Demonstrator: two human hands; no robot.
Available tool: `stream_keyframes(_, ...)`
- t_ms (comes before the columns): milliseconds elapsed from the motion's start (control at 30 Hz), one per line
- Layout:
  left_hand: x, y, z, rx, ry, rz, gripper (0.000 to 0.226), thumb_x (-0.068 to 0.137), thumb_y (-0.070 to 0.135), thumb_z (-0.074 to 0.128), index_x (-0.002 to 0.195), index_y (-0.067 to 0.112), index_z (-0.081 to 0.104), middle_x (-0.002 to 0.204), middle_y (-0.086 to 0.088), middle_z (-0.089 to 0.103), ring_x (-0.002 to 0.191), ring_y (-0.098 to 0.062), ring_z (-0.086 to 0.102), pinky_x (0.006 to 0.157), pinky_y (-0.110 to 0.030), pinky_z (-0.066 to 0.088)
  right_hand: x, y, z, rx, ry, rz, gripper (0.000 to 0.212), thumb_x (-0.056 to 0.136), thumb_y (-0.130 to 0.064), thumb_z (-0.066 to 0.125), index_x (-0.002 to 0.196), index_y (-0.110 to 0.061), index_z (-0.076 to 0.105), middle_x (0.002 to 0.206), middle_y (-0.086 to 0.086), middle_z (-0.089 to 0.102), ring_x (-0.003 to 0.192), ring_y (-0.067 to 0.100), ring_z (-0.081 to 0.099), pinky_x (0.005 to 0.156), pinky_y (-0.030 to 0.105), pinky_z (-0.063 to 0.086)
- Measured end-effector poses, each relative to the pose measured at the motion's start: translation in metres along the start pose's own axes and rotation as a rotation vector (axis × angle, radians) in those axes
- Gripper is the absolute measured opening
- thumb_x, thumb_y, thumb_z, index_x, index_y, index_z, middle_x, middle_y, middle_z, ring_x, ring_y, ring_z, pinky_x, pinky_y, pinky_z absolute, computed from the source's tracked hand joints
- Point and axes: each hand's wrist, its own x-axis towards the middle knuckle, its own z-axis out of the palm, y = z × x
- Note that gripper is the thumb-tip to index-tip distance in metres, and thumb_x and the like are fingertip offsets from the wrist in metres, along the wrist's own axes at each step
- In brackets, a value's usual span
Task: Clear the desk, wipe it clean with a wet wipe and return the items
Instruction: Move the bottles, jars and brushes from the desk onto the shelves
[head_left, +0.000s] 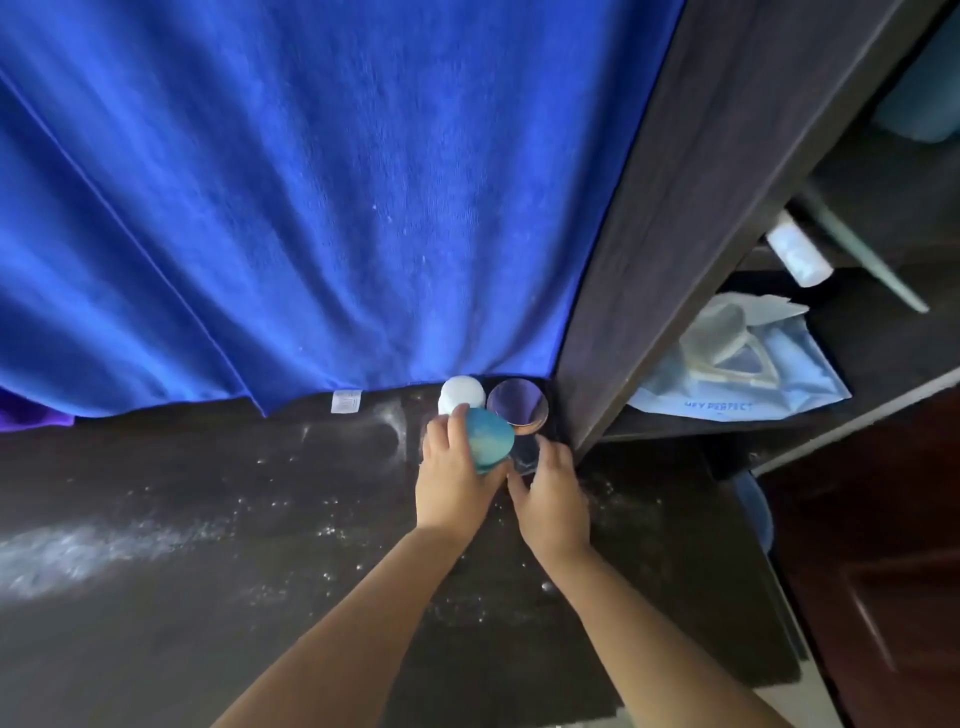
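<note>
Dark wood desk, dusted with white powder, back right corner. Left hand grips a teal-capped container, fingers curled round it. Right hand wraps a clear glass item just beside it; exact shape unclear. Behind them stand a white round-topped bottle and a purple-tinted glass, touching, against the blue towel.

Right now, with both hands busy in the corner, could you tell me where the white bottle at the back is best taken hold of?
Grip the white bottle around its rounded cap, coming from above and from its left side. The blue-capped bottle in the left hand crowds its front, a clear jar stands close on its right, and the blue towel hangs right behind it, so only the top and left stay free.
</note>
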Motion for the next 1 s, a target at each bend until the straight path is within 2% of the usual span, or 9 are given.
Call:
stream_keyframes(200, -0.007, 0.0, -0.009, -0.033, 0.02, 0.051, 0.075, 0.071, 0.035, 0.073, 0.132, 0.013, 0.035, 0.121, -0.006, 0.044, 0.114, -0.023, 0.044, 0.075, -0.037, 0.044, -0.014, 0.001, -0.01, 0.086, 0.063, -0.047, 0.039, 0.084, -0.015, 0.064, 0.12, -0.006, 0.052, 0.115, 0.012, 0.056, 0.079, 0.025, 0.066, 0.071, 0.039, 0.054)
stream_keyframes(267, -0.014, 0.008, -0.021, -0.075, 0.043, 0.068, 0.074, 0.07, 0.037, 0.073, 0.131, 0.015, 0.037, 0.12, -0.004, 0.045, 0.113, -0.022, 0.046, 0.077, -0.037, 0.046, -0.025, -0.003, -0.028, 0.162, 0.097, -0.098, 0.039, 0.083, -0.013, 0.065, 0.119, -0.006, 0.054, 0.113, 0.011, 0.056, 0.07, 0.01, 0.059, 0.072, 0.026, 0.053)
stream_keyframes(333, -0.024, 0.023, -0.036, -0.121, 0.088, 0.099, 0.073, 0.07, 0.038, 0.074, 0.13, 0.017, 0.038, 0.12, -0.001, 0.046, 0.111, -0.019, 0.047, 0.078, -0.033, 0.045, -0.034, -0.008, -0.05, 0.247, 0.162, -0.173, 0.038, 0.082, -0.009, 0.066, 0.119, -0.005, 0.055, 0.11, 0.009, 0.056, 0.076, 0.002, 0.054, 0.073, 0.009, 0.045)
stream_keyframes(433, -0.04, 0.058, -0.065, -0.197, 0.179, 0.24, 0.074, 0.067, 0.034, 0.078, 0.129, 0.018, 0.04, 0.122, 0.003, 0.047, 0.112, -0.014, 0.047, 0.081, -0.021, 0.04, -0.043, -0.019, -0.096, 0.364, 0.224, -0.271, 0.04, 0.082, -0.006, 0.065, 0.121, -0.008, 0.054, 0.11, -0.001, 0.054, 0.09, 0.0, 0.054, 0.073, 0.009, 0.047)
stream_keyframes(567, -0.063, 0.115, -0.102, -0.283, 0.314, 0.518, 0.079, 0.062, 0.025, 0.083, 0.126, 0.02, 0.036, 0.119, 0.007, 0.042, 0.113, -0.006, 0.042, 0.09, 0.0, 0.029, -0.056, -0.029, -0.167, 0.434, 0.226, -0.482, 0.042, 0.083, -0.019, 0.061, 0.124, -0.023, 0.05, 0.114, -0.022, 0.048, 0.08, -0.002, 0.058, 0.06, 0.007, 0.045)
stream_keyframes(733, -0.085, 0.205, -0.13, -0.339, 0.454, 0.859, 0.071, 0.066, 0.035, 0.07, 0.125, 0.015, 0.037, 0.123, 0.0, 0.041, 0.12, 0.01, 0.032, 0.097, -0.006, 0.028, -0.059, -0.028, -0.258, 0.419, 0.385, -0.689, 0.043, 0.081, -0.022, 0.057, 0.123, -0.024, 0.048, 0.119, -0.013, 0.051, 0.094, -0.001, 0.056, 0.067, 0.008, 0.049)
stream_keyframes(867, -0.078, 0.284, -0.13, -0.342, 0.395, 0.923, 0.073, 0.068, 0.035, 0.072, 0.129, 0.02, 0.034, 0.123, 0.007, 0.04, 0.116, 0.007, 0.035, 0.093, -0.001, 0.027, -0.027, -0.013, -0.326, 0.443, 0.491, -0.586, 0.046, 0.083, -0.014, 0.065, 0.125, -0.023, 0.049, 0.111, -0.015, 0.055, 0.095, -0.006, 0.056, 0.073, 0.007, 0.047)
stream_keyframes(933, -0.056, 0.318, -0.12, -0.301, 0.323, 0.839, 0.074, 0.07, 0.035, 0.074, 0.131, 0.021, 0.034, 0.124, 0.009, 0.04, 0.115, 0.003, 0.037, 0.089, -0.004, 0.03, 0.005, -0.005, -0.352, 0.412, 0.496, -0.458, 0.041, 0.084, -0.01, 0.064, 0.121, -0.021, 0.052, 0.104, -0.009, 0.059, 0.086, -0.003, 0.057, 0.073, 0.009, 0.046)
stream_keyframes(1000, -0.026, 0.343, -0.105, -0.272, 0.282, 0.694, 0.072, 0.072, 0.033, 0.073, 0.132, 0.02, 0.035, 0.124, 0.003, 0.043, 0.114, -0.008, 0.043, 0.086, -0.016, 0.035, 0.04, 0.002, -0.37, 0.325, 0.498, -0.385, 0.031, 0.085, -0.013, 0.064, 0.114, -0.019, 0.055, 0.102, -0.004, 0.061, 0.082, 0.005, 0.056, 0.071, 0.013, 0.043)
